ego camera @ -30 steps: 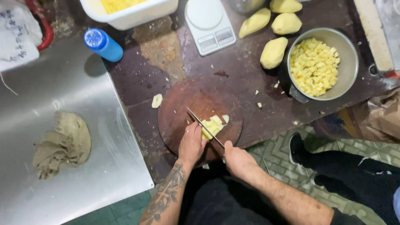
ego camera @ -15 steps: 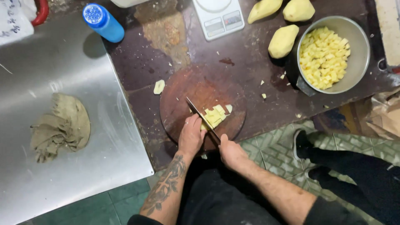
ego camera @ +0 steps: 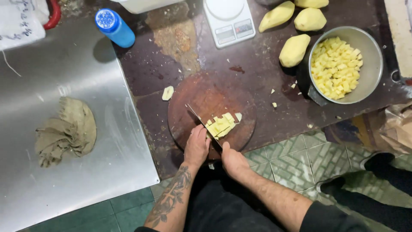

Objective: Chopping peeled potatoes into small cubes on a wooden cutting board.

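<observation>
- gripping the knife [ego camera: 205,127] in my right hand [ego camera: 232,160], left hand [ego camera: 196,146] curled by the potato pieces [ego camera: 222,125] on the round board [ego camera: 211,112].
- my left fingertips sit close to the blade; a slip could nick them.
- loose cubes may roll onto the table [ego camera: 266,81].

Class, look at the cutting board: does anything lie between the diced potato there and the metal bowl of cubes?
Nothing visible blocks it. Between the diced potato and the metal bowl lie only dark tabletop and small scraps.
</observation>
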